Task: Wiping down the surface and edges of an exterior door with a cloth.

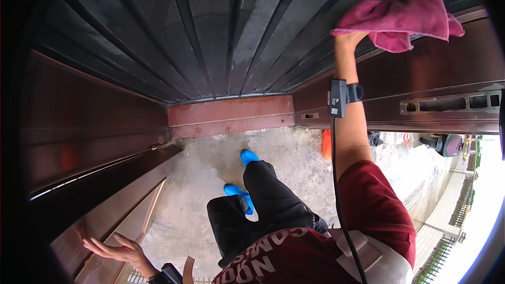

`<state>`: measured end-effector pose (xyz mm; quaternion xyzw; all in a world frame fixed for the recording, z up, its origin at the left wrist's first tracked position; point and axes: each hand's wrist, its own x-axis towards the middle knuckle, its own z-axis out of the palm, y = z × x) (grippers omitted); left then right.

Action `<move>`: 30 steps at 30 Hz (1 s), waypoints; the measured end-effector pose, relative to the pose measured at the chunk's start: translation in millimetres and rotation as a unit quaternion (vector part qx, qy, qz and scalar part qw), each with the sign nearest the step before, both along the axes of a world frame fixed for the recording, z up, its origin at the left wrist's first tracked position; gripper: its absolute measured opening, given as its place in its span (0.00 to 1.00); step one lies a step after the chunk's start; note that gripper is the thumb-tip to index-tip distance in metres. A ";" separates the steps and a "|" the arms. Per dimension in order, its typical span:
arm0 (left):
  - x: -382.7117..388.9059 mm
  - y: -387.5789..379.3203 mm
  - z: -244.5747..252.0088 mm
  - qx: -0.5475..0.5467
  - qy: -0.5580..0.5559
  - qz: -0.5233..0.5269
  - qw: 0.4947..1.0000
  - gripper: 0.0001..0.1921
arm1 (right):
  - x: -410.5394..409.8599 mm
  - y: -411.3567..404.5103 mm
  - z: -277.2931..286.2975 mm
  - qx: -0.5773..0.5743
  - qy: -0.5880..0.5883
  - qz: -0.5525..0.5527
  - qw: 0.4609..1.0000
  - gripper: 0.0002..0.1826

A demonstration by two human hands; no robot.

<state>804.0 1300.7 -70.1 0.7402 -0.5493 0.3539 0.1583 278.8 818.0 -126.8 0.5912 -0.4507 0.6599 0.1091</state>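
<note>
My right hand point(350, 41) is raised at the upper right with a pink microfibre cloth point(402, 14) in it. The cloth covers most of the fingers and lies over the edge of a dark metal screen door point(232, 35) with vertical bars and mesh. Beside it runs the dark red-brown door frame point(430, 63). At the lower left, my left hand point(120, 253) is empty, its fingers spread. It is nearest to an open brown door leaf point(130, 221); whether it touches the leaf I cannot tell.
A reddish sill point(230, 110) crosses the foot of the screen door. My feet in blue shoe covers point(249, 157) stand on concrete floor point(197, 173). A metal strike plate point(449, 102) is set in the right frame. An orange object point(326, 144) and a scooter-like vehicle point(446, 145) are beyond it.
</note>
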 end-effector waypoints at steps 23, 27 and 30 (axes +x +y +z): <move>-51.7 243.6 -145.9 0.326 0.710 0.187 0.595 0.20 | 89.6 80.0 331.0 0.035 0.191 0.109 0.975 0.24; -82.8 216.5 -122.2 0.254 0.745 0.151 0.597 0.19 | 98.3 46.9 278.9 0.030 0.402 -0.092 0.910 0.32; -108.0 234.0 -138.3 0.239 0.752 0.179 0.588 0.18 | 83.6 59.8 196.0 0.107 0.499 -0.120 0.851 0.33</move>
